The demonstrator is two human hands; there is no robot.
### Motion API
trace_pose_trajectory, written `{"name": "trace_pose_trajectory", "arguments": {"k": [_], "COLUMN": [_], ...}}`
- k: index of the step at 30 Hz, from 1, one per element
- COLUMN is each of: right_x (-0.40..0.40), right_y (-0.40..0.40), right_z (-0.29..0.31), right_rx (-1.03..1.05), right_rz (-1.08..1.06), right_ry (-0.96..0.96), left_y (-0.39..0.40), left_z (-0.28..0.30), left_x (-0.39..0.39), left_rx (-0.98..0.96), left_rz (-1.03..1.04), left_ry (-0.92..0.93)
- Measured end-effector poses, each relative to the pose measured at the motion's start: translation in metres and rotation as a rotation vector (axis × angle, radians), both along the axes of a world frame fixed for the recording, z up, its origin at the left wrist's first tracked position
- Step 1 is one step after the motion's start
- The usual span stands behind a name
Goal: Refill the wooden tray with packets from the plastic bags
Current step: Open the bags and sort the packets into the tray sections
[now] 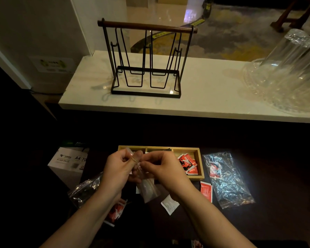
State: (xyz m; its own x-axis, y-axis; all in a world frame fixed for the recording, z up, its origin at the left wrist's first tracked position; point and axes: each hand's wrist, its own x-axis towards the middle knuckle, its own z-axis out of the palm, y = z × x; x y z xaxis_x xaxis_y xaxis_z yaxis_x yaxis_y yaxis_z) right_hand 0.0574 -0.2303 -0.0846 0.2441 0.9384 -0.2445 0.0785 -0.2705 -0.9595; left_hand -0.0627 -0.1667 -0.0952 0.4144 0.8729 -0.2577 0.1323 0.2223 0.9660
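I see left hand (121,167) and right hand (164,168) fingers pinching clear bag (148,189); wooden tray (199,164) just beyond fingers.

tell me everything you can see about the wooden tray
The wooden tray is a light, pale-wood rectangle with low walls, split by dividers into three compartments side by side. It lies flat on the dark surface, just beyond the hands, which hide part of its front. The right compartment holds a loose pile of red packets; the other two look dark and their contents cannot be made out.
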Motion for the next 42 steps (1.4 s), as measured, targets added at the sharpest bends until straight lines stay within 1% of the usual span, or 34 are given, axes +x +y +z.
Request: {"name": "trace_pose_trajectory", "arguments": {"k": [3, 7, 10, 13, 15, 20, 23, 27, 30, 33, 37, 40, 42], "right_x": [-0.001, -0.004, -0.007, -0.009, -0.008, -0.005, -0.006, -0.014, -0.017, -0.017, -0.011, -0.01, -0.008], "right_y": [0.002, 0.008, 0.01, 0.012, 0.012, 0.013, 0.011, 0.009, 0.01, 0.01, 0.016, 0.019, 0.019], "right_z": [-0.002, -0.01, -0.014, -0.017, -0.019, -0.021, -0.022, -0.018, -0.021, -0.02, -0.012, -0.012, -0.013], "right_rx": [-0.001, -0.004, 0.021, 0.027, 0.021, 0.025, 0.074, 0.181, 0.2, 0.21, 0.165, 0.136, 0.122], "right_rz": [0.011, -0.064, -0.117, -0.161, -0.179, -0.218, -0.195, -0.159, -0.16, -0.154, -0.131, -0.134, -0.137], "right_ry": [-0.103, -0.18, -0.18, -0.161, -0.137, -0.119, -0.233, -0.451, -0.521, -0.504, -0.35, -0.362, -0.373], "left_y": [0.0, -0.004, -0.009, -0.01, -0.009, -0.008, -0.006, -0.003, -0.002, 0.0, 0.006, 0.006, 0.004], "left_z": [0.0, -0.004, -0.01, -0.013, -0.012, -0.009, -0.011, -0.007, -0.005, -0.007, -0.01, -0.011, -0.013], "left_x": [0.001, 0.006, 0.007, 0.007, 0.007, 0.009, 0.01, 0.01, 0.008, 0.006, 0.006, 0.006, 0.006], "left_rx": [0.026, 0.05, 0.112, 0.27, 0.36, 0.367, 0.444, 0.51, 0.524, 0.501, 0.437, 0.462, 0.471], "left_rz": [-0.009, -0.007, -0.002, 0.029, 0.036, 0.021, 0.016, -0.027, -0.066, -0.063, -0.029, -0.004, -0.023], "left_ry": [0.024, 0.043, 0.123, 0.243, 0.284, 0.272, 0.333, 0.379, 0.392, 0.381, 0.328, 0.318, 0.329]}}
